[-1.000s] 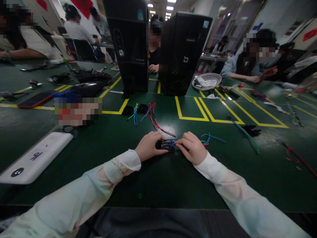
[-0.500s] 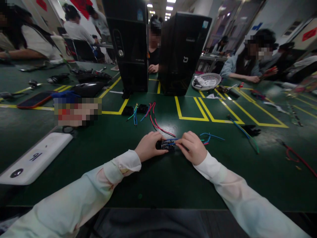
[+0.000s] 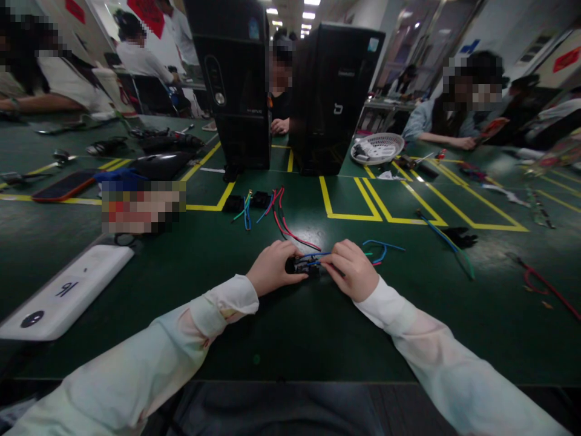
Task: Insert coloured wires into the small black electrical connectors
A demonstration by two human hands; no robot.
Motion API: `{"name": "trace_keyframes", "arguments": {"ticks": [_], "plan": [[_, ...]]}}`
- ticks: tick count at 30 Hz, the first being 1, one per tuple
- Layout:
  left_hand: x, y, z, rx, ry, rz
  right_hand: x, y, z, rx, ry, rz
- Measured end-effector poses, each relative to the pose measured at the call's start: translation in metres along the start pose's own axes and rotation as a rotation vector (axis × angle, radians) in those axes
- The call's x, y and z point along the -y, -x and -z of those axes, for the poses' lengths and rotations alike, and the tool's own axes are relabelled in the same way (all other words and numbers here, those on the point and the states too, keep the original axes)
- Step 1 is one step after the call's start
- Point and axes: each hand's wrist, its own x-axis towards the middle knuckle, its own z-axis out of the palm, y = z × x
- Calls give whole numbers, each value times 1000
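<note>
Low over the green table, my left hand (image 3: 275,266) is closed around a small black connector block (image 3: 313,270), thumb below and fingers above. Blue wires (image 3: 313,257) run from the block toward the right. My right hand (image 3: 350,269) pinches one of these wires between thumb and fingertips, close to the block. Loose blue, green and red wire ends (image 3: 384,249) stick out past my right hand. Just beyond my hands lies a pair of red and black wires (image 3: 290,233). How the wires sit inside the block is too small to tell.
Two black computer towers (image 3: 236,109) stand at the back. Two black blocks with wires (image 3: 247,203) lie before them. A white power bank (image 3: 68,293) and a phone (image 3: 66,184) are at left. At right are a blue-green wire (image 3: 447,239) and a white basket (image 3: 379,148). Several people sit around.
Both hands keep nearly the same place and grip. The loose blue wire end beyond my right hand has shifted slightly left and curls more.
</note>
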Motion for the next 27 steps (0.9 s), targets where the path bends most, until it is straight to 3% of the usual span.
{"name": "trace_keyframes", "arguments": {"ticks": [11, 21, 27], "plan": [[1, 0, -1, -17, 26, 6, -8, 4, -2, 46, -103, -10], [0, 0, -1, -10, 11, 30, -6, 3, 1, 2, -164, 28], [2, -2, 0, 18, 42, -6, -3, -4, -1, -27, -134, -30]]}}
